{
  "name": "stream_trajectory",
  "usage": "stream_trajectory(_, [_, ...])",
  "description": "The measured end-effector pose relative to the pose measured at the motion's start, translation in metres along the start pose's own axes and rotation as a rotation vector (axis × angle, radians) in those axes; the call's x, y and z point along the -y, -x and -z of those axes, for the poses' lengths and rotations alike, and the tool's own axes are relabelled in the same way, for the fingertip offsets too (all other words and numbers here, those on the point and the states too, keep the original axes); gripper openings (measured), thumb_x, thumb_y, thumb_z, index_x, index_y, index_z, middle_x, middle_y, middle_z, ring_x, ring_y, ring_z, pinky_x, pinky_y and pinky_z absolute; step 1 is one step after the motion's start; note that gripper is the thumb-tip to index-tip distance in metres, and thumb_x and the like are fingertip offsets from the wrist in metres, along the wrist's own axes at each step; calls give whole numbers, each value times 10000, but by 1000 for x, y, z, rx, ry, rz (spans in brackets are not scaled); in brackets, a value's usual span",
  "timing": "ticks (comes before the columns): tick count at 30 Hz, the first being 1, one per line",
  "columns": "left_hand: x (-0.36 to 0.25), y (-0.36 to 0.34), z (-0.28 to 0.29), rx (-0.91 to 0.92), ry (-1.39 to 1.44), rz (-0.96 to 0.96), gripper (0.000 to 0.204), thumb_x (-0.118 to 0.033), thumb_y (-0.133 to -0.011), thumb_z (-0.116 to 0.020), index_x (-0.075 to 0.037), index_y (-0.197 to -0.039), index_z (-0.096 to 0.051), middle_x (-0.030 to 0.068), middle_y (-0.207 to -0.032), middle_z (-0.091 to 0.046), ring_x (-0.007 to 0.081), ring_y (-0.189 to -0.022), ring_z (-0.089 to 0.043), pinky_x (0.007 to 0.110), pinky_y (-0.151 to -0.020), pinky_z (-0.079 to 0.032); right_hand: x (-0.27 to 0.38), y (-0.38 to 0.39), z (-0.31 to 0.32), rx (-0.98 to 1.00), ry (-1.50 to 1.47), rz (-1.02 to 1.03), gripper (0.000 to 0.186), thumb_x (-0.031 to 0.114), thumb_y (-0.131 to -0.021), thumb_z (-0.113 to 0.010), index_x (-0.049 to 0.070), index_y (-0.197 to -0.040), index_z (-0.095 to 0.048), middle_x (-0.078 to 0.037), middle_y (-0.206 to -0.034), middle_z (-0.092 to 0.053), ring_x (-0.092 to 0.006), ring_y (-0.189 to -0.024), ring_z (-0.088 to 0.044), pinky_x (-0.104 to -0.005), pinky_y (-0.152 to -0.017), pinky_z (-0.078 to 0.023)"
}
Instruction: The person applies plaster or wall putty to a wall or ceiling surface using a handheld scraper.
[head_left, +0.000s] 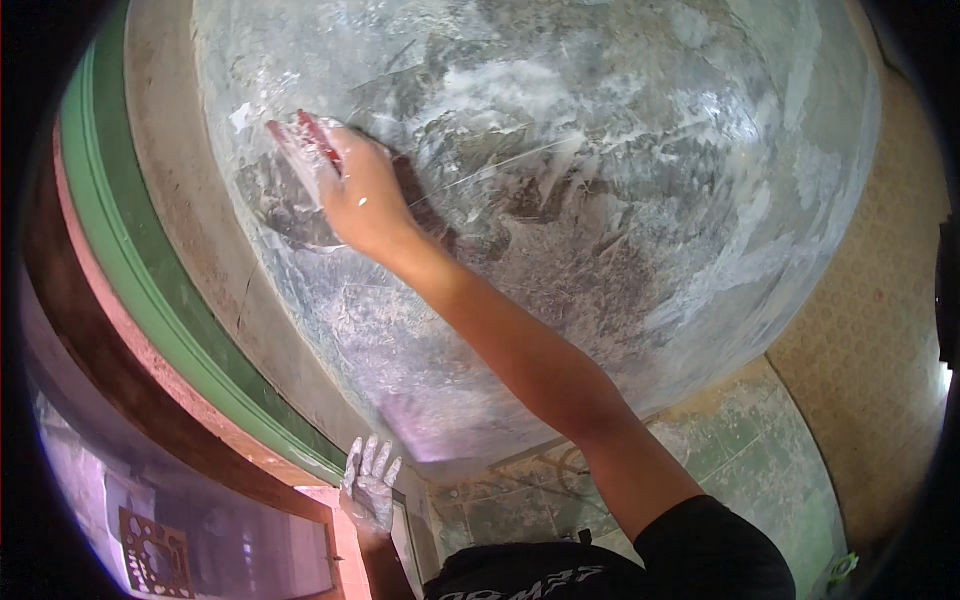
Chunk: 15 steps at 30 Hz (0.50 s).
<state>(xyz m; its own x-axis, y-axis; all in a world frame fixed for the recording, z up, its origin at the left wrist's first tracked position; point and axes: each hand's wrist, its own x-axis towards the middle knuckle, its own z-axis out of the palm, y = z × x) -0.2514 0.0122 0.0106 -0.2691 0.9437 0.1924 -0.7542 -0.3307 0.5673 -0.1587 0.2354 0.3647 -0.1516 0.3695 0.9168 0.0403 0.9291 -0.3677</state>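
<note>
We have a putty knife (pixel 305 150) with a red handle flat against the wall (pixel 600 200), up in the left part of the grey, white-streaked plaster. Its pale blade lies on the surface, and its long axis runs slantwise, from the upper left down toward the lower right, where the handle disappears into our grip. The blade end points away from the wrist, so the tool lies ahead of and above the knuckles, toward the wall's left edge.

Our right hand (pixel 360 195) holds it, the arm stretched far up across the wall; its fingers (pixel 335 160) are wrapped together around the handle, pressing the blade to the plaster. Our left hand (pixel 368 485) is well apart from the tool, low down, coated in white, with its fingers spread flat and resting on the edge where the wall meets a green frame (pixel 150 270). So the right hand is the one on the tool, the left only bracing.

Beside the green frame runs a pinkish band (pixel 110 300), and a patterned yellowish surface (pixel 880 330) lies at the far right.
</note>
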Motion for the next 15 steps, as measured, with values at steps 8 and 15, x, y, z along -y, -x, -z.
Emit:
stream_trajectory(8, [-3, -10, 40, 19, -74, 80, 674, -389, -981, -437, -65, -1538, -237, 204, -1578, -256, 415, -1436, -273, 569, -1142, -247, -56, 7, 130, -218, -36, -142, 301, 45, -797, -582, -87, -1066, -600, -292, -998, -641, -447, -974, -611, -441, -875, -476])
stream_trajectory(15, [19, -40, 11, 131, -173, 151, 653, -437, -960, -452, -106, -1512, -335, 163, -1581, -278, 366, -1440, -287, 544, -1132, -265, -114, 2, 285, -486, 301, -65, 375, 133, -806, -646, -87, -1108, -620, -270, -1018, -669, -393, -991, -647, -405, -875, -491])
